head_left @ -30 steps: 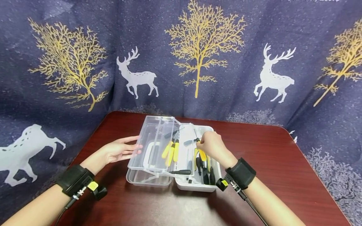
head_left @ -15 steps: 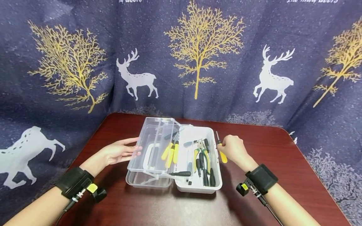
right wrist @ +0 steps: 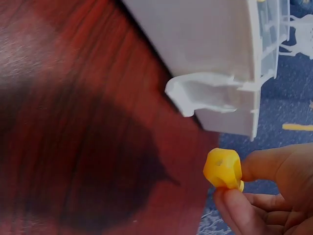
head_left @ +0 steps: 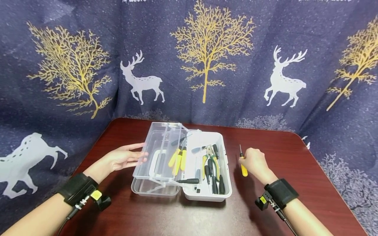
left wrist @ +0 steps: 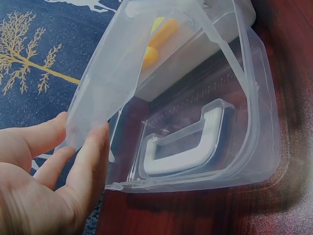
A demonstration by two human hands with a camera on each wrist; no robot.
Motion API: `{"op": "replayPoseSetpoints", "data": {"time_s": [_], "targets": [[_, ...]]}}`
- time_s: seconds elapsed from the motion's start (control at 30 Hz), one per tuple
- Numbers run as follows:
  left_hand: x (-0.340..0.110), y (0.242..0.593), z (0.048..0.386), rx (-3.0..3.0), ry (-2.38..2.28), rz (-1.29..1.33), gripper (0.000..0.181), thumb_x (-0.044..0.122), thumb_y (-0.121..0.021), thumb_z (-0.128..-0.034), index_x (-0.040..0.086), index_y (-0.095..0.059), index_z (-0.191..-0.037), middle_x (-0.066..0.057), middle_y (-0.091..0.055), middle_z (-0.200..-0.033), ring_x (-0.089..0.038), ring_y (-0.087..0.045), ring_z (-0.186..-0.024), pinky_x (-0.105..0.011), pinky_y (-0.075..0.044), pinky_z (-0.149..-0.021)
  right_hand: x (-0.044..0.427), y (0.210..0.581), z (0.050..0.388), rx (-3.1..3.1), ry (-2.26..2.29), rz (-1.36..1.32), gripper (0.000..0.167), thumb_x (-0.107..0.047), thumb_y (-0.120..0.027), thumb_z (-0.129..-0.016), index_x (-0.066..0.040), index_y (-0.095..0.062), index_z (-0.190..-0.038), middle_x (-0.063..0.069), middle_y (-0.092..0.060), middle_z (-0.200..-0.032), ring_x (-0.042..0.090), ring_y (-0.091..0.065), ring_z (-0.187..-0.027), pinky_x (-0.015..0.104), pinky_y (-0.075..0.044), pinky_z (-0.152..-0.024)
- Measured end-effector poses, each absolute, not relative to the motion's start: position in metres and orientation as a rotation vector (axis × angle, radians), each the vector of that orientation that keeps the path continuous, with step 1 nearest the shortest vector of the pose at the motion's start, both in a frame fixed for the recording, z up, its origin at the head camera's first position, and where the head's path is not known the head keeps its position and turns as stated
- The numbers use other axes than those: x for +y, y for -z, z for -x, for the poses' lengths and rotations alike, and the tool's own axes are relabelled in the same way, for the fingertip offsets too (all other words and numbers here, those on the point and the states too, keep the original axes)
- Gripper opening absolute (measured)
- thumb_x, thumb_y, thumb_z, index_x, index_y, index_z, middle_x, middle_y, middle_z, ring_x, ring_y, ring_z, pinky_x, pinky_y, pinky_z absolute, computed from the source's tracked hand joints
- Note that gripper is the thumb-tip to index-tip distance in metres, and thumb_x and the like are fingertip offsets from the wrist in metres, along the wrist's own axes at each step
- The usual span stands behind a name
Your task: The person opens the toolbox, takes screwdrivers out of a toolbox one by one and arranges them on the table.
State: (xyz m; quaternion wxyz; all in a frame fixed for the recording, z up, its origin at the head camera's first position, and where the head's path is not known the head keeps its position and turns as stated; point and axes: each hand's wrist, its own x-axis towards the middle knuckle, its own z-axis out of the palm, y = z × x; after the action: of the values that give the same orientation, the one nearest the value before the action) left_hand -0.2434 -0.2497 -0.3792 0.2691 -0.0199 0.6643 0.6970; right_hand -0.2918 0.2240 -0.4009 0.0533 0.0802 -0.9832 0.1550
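A white toolbox [head_left: 209, 198] stands with its clear lid [head_left: 138, 188] swung out to the left. Above the lid hangs a tilted clear tray [head_left: 153, 141]; in the left wrist view my left hand [left wrist: 58, 181] pinches its outer edge between the fingertips. Over the table right of the box, my right hand [head_left: 256, 164] pinches a yellow-handled screwdriver [head_left: 243, 170], its shaft pointing away from me. The right wrist view looks at the butt of the yellow handle [right wrist: 222, 167], with thumb and fingers around it.
Inside the box lie green-and-yellow pliers [head_left: 218, 165] and several black-handled tools [head_left: 221, 186]. Yellow-handled tools [head_left: 177, 164] show through the clear tray, with a black handle [head_left: 189, 181] near its front. The red-brown table [head_left: 295, 164] ends at a patterned curtain [head_left: 236, 108].
My right hand has lifted the screwdriver out of the box and carried it right, past the box wall and over the table. My left hand stays at the tray.
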Motion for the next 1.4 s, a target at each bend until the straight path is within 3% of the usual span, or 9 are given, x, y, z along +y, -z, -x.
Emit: {"op": "replayPoseSetpoints", "data": {"time_s": [0.7, 1.4], "targets": [[-0.252, 0.385, 0.241, 1.688, -1.937, 0.115, 0.076, 0.014, -0.057, -0.0961, 0.005, -0.009, -0.154, 0.012, -0.069, -0.098, -0.003, -0.067, -0.092, -0.015, -0.055, -0.082, 0.237, 0.43, 0.292, -3.061, -0.362, -0.207, 0.038, -0.017, -0.072, -0.079, -0.009, -0.051, -0.049, 0.003, -0.047, -0.046, 0.018, -0.047, -0.044, 0.029, -0.041, -0.046], [-0.249, 0.386, 0.242, 1.707, -1.92, 0.085, 0.076, 0.016, -0.055, -0.097, 0.003, -0.007, -0.154, 0.014, -0.068, -0.1, -0.002, -0.066, -0.093, -0.015, -0.054, -0.084, 0.241, 0.436, 0.29, -3.113, -0.335, -0.181, 0.04, -0.024, -0.075, -0.079, -0.008, -0.052, -0.051, 0.006, -0.051, -0.049, 0.02, -0.05, -0.045, 0.033, -0.045, -0.046]]}}
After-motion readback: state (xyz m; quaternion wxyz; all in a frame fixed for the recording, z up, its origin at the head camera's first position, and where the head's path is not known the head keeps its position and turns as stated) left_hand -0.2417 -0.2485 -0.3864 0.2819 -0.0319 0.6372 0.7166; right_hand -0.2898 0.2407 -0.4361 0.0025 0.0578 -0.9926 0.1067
